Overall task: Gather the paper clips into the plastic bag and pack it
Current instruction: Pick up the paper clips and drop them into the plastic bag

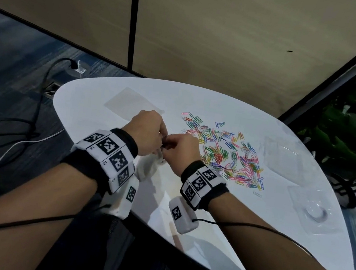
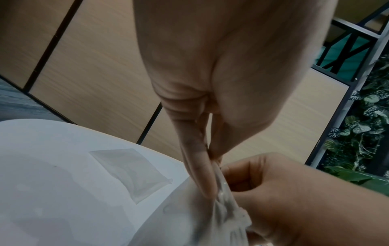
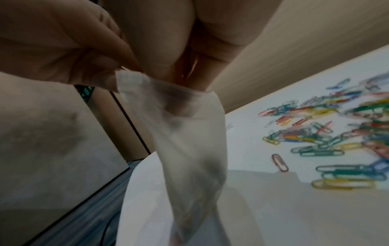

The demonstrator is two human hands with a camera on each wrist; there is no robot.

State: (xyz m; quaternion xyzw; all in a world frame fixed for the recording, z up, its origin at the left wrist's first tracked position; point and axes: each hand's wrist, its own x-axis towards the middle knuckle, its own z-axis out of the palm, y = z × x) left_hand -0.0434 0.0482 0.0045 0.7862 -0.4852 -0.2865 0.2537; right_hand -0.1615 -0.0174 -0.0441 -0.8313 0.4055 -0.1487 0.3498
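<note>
Hanging from both sets of fingertips, the clear plastic bag (image 3: 189,133) is drooping above the near part of the white table (image 1: 208,207). The left hand (image 1: 148,130) is pinching the bag's mouth edge between narrow, nearly closed fingers (image 2: 197,168), and the right hand (image 1: 181,151) is gripping the opposite edge, its fingers (image 3: 202,69) reaching down into the opening and holding it apart. No clips are showing through the bag's film; the wrist views are too blurred to be sure. The paper clips (image 1: 226,155), in many colours, are lying loose in a wide scatter on the table just beyond the right hand's fingers, apart from the bag. A second flat clear bag (image 1: 131,103) is lying on the table just past the left hand's fingers. Farther right of the scatter, a clear plastic tray (image 1: 312,211) is sitting near the table's edge.
</note>
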